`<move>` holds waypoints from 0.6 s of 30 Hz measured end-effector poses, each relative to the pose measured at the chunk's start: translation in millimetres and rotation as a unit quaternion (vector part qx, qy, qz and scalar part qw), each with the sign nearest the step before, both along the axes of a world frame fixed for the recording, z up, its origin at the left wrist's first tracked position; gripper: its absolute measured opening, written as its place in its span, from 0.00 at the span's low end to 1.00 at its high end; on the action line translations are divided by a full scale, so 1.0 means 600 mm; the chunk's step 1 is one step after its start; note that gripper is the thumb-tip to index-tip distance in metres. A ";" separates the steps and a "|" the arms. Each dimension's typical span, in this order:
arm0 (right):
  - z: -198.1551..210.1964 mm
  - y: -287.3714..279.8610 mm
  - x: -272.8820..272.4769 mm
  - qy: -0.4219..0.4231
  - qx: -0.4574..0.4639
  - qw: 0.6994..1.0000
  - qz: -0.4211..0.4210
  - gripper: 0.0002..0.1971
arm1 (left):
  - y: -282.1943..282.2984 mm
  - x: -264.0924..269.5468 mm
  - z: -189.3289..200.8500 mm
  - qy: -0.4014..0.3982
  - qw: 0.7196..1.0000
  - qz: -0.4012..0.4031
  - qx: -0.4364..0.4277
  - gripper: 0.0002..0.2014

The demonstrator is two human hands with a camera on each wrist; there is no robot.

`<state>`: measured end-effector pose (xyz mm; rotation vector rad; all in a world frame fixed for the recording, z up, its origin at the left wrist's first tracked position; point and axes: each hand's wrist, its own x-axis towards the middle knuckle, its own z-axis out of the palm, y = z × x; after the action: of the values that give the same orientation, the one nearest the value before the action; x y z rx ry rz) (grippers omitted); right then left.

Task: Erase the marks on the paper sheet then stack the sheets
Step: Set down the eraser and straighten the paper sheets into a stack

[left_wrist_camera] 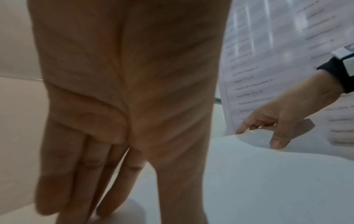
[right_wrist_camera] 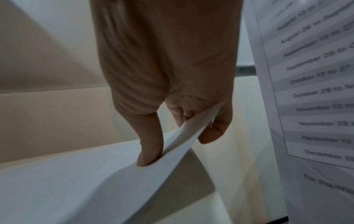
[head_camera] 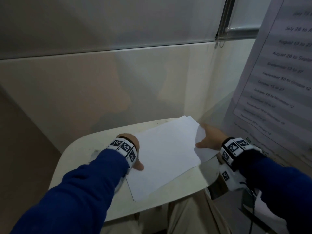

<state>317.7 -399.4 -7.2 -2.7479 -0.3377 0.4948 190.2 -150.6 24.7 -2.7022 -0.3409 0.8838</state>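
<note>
A stack of white paper sheets [head_camera: 165,157] lies on a small cream writing tablet [head_camera: 81,149]; no marks show on the top sheet. My left hand [head_camera: 135,146] is at the stack's left edge, fingers straight, its thumb [head_camera: 139,166] pressing on the paper. In the left wrist view the left hand [left_wrist_camera: 114,166] fills the frame, with the paper [left_wrist_camera: 258,181] under the thumb. My right hand [head_camera: 209,139] pinches the right edge of the top sheet, which curls upward. The right wrist view shows that sheet [right_wrist_camera: 67,181] held between thumb and fingers of the right hand [right_wrist_camera: 182,136].
A printed schedule poster [head_camera: 278,73] hangs close on the right. A pale wall stands just behind the tablet. A round whitish object [left_wrist_camera: 124,212] lies by my left fingertips. My knees are below the tablet's near edge.
</note>
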 end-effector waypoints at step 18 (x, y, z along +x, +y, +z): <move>-0.011 0.170 0.000 -0.133 -0.103 0.980 0.108 0.40 | 0.100 -0.019 -0.080 -0.143 0.972 0.013 -0.188 0.50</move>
<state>318.0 -297.6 -14.1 -3.0009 -0.6928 0.2227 179.0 -90.7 -23.4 -3.1942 -0.2907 0.6135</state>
